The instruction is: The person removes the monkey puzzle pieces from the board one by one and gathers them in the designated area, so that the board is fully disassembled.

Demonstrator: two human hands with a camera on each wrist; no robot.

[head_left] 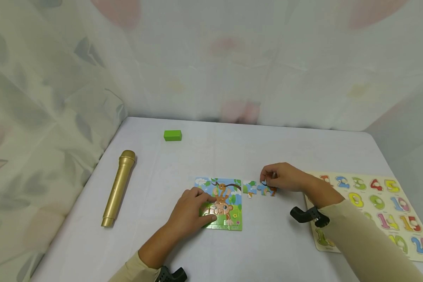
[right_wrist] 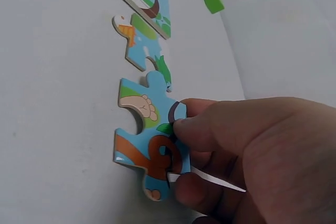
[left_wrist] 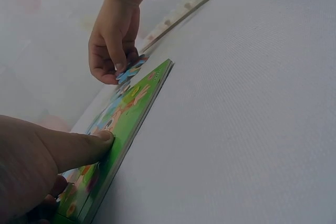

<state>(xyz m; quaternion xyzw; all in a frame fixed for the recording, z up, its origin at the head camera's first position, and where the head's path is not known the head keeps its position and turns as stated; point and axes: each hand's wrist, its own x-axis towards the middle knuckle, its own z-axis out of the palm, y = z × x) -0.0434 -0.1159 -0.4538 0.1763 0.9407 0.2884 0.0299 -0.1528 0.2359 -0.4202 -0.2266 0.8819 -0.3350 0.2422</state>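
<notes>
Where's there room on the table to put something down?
Bare table lies between the gold microphone and the left hand, right of the green block beyond the right hand, and at the front between the puzzle and number board. It's crowded beside the puzzle, where a loose piece lies near the right hand, which pinches another piece.

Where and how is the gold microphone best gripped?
Likely mid-length on the gold microphone, from above, thumb and fingers on opposite long sides: it lies on the table, slim there, wider at its head, with nothing against either side.
</notes>
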